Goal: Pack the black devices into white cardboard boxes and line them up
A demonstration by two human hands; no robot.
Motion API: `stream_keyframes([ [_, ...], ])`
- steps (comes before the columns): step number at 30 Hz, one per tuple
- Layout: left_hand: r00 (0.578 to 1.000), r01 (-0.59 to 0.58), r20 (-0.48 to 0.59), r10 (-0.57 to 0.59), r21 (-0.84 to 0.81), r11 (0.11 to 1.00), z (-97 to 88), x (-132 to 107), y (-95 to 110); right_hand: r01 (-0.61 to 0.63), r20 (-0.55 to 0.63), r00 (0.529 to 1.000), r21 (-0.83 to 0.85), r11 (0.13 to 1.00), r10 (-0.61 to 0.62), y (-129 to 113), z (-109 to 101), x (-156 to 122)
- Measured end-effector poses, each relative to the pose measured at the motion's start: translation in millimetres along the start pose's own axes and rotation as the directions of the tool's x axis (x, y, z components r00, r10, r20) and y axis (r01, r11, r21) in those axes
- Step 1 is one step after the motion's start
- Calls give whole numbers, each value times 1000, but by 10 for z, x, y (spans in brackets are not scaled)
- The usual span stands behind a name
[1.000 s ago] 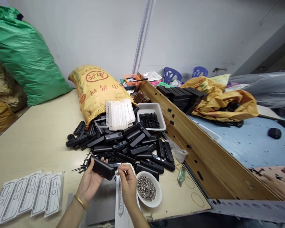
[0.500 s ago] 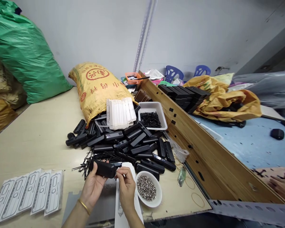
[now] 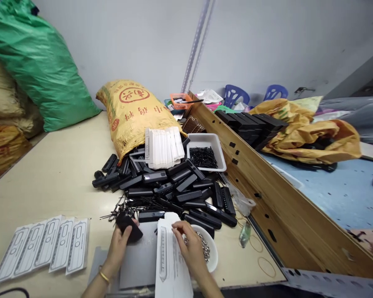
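Note:
My left hand [image 3: 122, 242] is closed around a black plastic case [image 3: 129, 227], held tilted above a grey plate [image 3: 136, 265]. Under my right hand [image 3: 189, 244] lies a stack of white printed paper boxes [image 3: 165, 256] with an oblong outline on the top one. The thumb and forefinger of that hand are pinched at the stack's upper end; what sits between them is hidden. A white bowl [image 3: 214, 258] of small shiny metal pieces stands just behind this hand, partly covered by it. Thin black pins [image 3: 119, 211] lie loose beyond my left hand.
A heap of black plastic cases [image 3: 174, 186] spreads before a yellow sack [image 3: 136, 116]. Upright white boxes [image 3: 164, 149] and a tray [image 3: 223, 165] of black pins stand there. Several printed packs [image 3: 46, 244] lie left. A wooden board [image 3: 251, 198] borders the right side.
My left hand has tilted the black case and drawn it slightly left. The right hand has left the case's end and moved right, over the white boxes. The view has shifted a little.

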State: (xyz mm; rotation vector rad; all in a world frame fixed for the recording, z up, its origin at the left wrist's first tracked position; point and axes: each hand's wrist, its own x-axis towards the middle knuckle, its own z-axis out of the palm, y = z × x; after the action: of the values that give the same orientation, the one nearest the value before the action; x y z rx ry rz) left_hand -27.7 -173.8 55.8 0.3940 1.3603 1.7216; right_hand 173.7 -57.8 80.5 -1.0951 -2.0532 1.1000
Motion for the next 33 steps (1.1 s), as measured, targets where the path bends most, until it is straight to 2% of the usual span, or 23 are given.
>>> stream_keyframes([
  [1,1000,18,-22,-18,-33,999,10,52,-35,24,120,993,-105,994,-11,13,-78,37],
  [3,997,56,-36,-62,-140,989,71,173,-38,85,320,947,-275,958,8,9,-162,140],
  [6,993,105,-18,-113,-247,963,192,335,60,131,426,901,-443,887,79,-32,-144,334],
  [9,994,108,-1,-110,-194,975,262,428,139,89,431,887,-517,852,169,-42,-92,498],
  [13,998,39,-46,-33,129,991,220,451,120,51,455,866,-489,871,206,16,-126,576],
  [17,993,-14,-108,55,346,938,100,419,-5,35,482,853,-435,900,199,55,-217,561],
  [20,985,-60,-110,129,488,871,94,390,-84,32,473,862,-406,913,180,23,-303,589],
  [23,968,-166,-43,249,636,754,216,306,-22,52,460,878,-366,929,132,-92,-404,671],
  [24,970,-199,23,244,653,731,278,255,30,65,453,885,-342,937,104,-151,-432,704],
  [25,977,-210,117,176,629,749,347,194,88,82,444,894,-310,947,68,-215,-452,738],
  [26,972,-169,233,42,558,812,416,126,143,106,438,899,-267,958,23,-281,-462,771],
  [27,924,-63,362,-122,459,886,483,59,187,135,440,898,-210,968,-29,-343,-464,800],
  [28,833,95,483,-269,353,931,542,-4,215,161,451,889,-135,978,-84,-397,-456,824],
  [29,733,267,572,-368,255,929,590,-56,226,175,471,871,-30,984,-140,-437,-440,842],
  [30,675,410,608,-418,162,897,625,-95,225,164,495,847,100,981,-192,-461,-417,852],
  [31,678,496,595,-432,64,866,645,-119,219,125,516,825,233,964,-231,-468,-387,854],
  [33,756,516,523,-393,-107,850,649,-135,216,6,513,817,447,894,-263,-444,-308,833],
])
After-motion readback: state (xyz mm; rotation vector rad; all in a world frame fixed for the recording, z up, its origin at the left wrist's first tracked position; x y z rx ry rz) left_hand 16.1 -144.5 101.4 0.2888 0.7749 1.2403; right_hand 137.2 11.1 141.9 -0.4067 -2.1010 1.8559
